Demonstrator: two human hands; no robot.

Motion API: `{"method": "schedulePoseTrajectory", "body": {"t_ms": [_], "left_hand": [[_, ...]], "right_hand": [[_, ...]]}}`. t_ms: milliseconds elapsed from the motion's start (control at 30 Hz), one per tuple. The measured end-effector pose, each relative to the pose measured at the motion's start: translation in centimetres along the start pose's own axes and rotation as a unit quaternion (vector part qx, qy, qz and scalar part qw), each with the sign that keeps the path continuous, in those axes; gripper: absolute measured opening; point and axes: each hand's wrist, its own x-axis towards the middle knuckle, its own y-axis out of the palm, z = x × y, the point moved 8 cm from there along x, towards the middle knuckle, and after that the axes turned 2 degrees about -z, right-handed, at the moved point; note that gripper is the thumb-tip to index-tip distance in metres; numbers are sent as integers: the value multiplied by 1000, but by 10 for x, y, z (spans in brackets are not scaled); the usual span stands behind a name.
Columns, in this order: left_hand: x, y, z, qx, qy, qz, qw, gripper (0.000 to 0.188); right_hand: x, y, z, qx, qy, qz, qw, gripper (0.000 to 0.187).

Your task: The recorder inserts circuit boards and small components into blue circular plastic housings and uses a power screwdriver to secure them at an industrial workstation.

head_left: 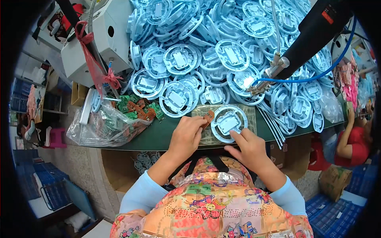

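My left hand [187, 133] pinches a small orange-brown circuit board [208, 118] between thumb and fingers, just left of a light blue round plastic housing [229, 122]. That housing lies on a clear-covered mat [205, 137] at the table's front edge, its rectangular recess facing up. On its lower right rim rest the fingertips of my right hand [251, 149], thumb below, gripping the edge. More green circuit boards [131, 116] and orange-brown ones spill from a clear plastic bag [99, 129] to the left.
A large heap of light blue housings [178, 59] covers the table's back. A black tool arm [317, 35] with a blue hose [317, 78] reaches in from the right. Thin white rods [274, 125] lie right of the mat. At right sits a person in red [353, 142].
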Motion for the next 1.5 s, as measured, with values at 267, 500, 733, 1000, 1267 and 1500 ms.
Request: {"method": "schedulePoseTrajectory", "body": {"t_ms": [267, 500, 733, 1000, 1267, 1500], "left_hand": [[6, 3, 0, -3, -3, 34, 999, 22], [12, 12, 10, -6, -20, 8, 1000, 20], [15, 15, 1, 36, -11, 29, 999, 16], [12, 9, -8, 73, 7, 12, 997, 11], [11, -6, -2, 144, -7, -24, 989, 12], [6, -3, 2, 61, -37, 8, 997, 14]], "right_hand": [[5, -16, -27, -65, -68, -27, 995, 48], [-2, -11, -13, -72, -68, 6, 995, 38], [-9, -13, -9, -71, -62, 23, 995, 39], [-7, -6, -2, -63, -62, 58, 994, 43], [-5, 6, 3, -72, -58, 38, 995, 31], [13, -20, 3, 24, 24, -17, 999, 38]]}}
